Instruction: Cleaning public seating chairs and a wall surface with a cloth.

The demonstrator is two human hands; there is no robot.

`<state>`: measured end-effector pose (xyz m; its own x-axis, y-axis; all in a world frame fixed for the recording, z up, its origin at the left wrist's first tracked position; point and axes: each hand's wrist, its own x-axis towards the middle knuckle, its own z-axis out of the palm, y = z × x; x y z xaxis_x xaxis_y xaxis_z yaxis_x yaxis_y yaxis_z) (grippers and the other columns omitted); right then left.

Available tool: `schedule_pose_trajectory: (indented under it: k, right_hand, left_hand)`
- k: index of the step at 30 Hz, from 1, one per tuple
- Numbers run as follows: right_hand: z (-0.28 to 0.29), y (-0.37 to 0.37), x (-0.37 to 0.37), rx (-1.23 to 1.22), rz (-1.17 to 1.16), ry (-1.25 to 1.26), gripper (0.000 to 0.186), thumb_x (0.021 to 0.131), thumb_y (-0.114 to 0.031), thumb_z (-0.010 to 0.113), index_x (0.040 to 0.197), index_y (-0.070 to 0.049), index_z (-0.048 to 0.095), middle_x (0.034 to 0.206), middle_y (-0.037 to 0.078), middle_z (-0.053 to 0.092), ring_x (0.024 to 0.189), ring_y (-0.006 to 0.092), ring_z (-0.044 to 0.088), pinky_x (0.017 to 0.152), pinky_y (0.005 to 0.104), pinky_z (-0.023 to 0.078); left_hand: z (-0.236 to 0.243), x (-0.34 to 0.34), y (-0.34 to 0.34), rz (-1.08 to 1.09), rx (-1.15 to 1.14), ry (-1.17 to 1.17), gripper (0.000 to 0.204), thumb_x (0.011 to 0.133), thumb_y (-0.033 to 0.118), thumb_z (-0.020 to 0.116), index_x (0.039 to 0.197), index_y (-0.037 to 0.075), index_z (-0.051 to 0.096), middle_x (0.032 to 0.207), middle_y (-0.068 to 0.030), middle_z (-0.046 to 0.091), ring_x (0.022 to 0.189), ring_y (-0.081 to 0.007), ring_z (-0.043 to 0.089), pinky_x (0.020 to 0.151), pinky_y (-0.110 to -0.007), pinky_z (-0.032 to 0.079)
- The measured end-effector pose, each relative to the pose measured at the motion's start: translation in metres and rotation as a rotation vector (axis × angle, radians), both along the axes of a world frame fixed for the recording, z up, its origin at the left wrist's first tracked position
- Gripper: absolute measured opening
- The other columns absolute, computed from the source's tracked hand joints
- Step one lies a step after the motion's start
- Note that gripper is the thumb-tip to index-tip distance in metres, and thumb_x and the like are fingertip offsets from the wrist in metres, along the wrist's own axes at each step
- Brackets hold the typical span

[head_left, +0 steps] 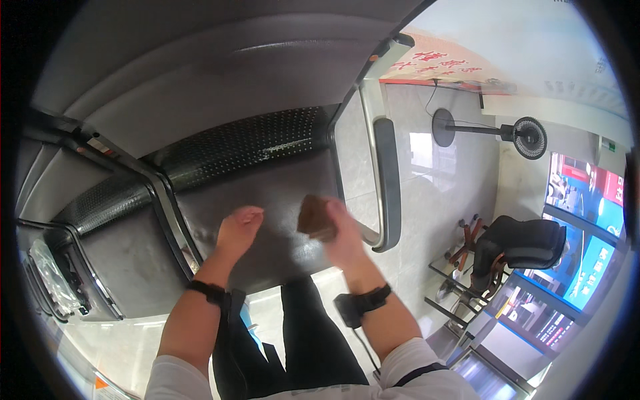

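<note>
My right hand [341, 230] is wrapped round a brown block-shaped pad [316, 217], held over the right part of a dark grey padded seat [220, 193]. Whether the pad is a sponge or a folded cloth I cannot tell. My left hand [240, 227] hovers over the same seat, to the left of the pad, with its fingers curled in and nothing showing in them. The seat's surface looks shiny near my right hand. Behind it rise a perforated black strip [247, 148] and a large grey backrest [220, 73].
A black-padded metal armrest [388, 183] bounds the seat on the right. More joined seats stand to the left, one bearing a clear plastic bag [53, 277]. A black fan [530, 138] and a black office chair [520, 245] are at the right. My legs [317, 333] stand before the seat.
</note>
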<state>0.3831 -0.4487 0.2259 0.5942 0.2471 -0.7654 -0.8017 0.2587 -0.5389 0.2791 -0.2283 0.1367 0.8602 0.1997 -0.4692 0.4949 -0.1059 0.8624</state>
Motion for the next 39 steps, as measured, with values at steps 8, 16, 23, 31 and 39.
schedule_pose_trajectory:
  k: [8,16,23,31,39]
  right_hand:
    - [0.003,-0.037,0.226,-1.141,0.155,-1.192,0.032,0.086,-0.017,0.077,0.112,-0.004,0.065,0.108,0.015,0.061,0.1,0.0295,0.059,0.09,0.0385,0.049]
    - [-0.057,0.012,0.266,-1.153,0.433,-1.565,0.029,0.081,-0.015,0.078,0.106,-0.005,0.067,0.11,0.014,0.062,0.102,0.0361,0.061,0.085,0.0429,0.051]
    - [-0.072,-0.002,0.3,-1.127,0.356,-1.1,0.026,0.091,-0.018,0.071,0.108,-0.003,0.059,0.105,0.017,0.065,0.094,0.0392,0.064,0.083,0.0461,0.051]
    - [-0.064,-0.009,0.274,-1.028,0.325,-1.244,0.033,0.08,-0.012,0.081,0.103,-0.003,0.06,0.1,0.015,0.066,0.093,0.0344,0.063,0.083,0.0417,0.049]
    - [-0.067,0.016,0.276,-1.174,0.335,-1.385,0.033,0.072,-0.008,0.087,0.094,-0.003,0.063,0.105,0.014,0.058,0.089,0.0342,0.061,0.08,0.0412,0.049]
  left_hand:
    - [-0.077,-0.05,-0.005,0.576,-0.344,0.928,0.076,0.088,0.073,0.057,0.082,-0.002,0.069,0.062,-0.0098,0.067,0.059,-0.022,0.07,0.056,-0.032,0.057]
    - [-0.095,-0.057,-0.002,0.539,-0.217,0.966,0.079,0.086,0.075,0.059,0.075,-0.004,0.069,0.063,-0.0154,0.067,0.055,-0.0258,0.069,0.05,-0.036,0.058]
    - [-0.101,-0.062,-0.003,0.564,-0.239,0.95,0.081,0.085,0.076,0.059,0.075,-0.004,0.068,0.061,-0.0147,0.066,0.052,-0.0254,0.067,0.048,-0.035,0.057]
    - [-0.098,-0.058,-0.001,0.569,-0.255,0.947,0.081,0.085,0.075,0.06,0.077,-0.005,0.069,0.06,-0.0144,0.065,0.052,-0.025,0.068,0.047,-0.034,0.057]
    - [-0.096,-0.054,0.002,0.535,-0.287,0.97,0.08,0.086,0.073,0.061,0.077,-0.006,0.069,0.059,-0.0163,0.066,0.051,-0.0256,0.067,0.047,-0.034,0.058]
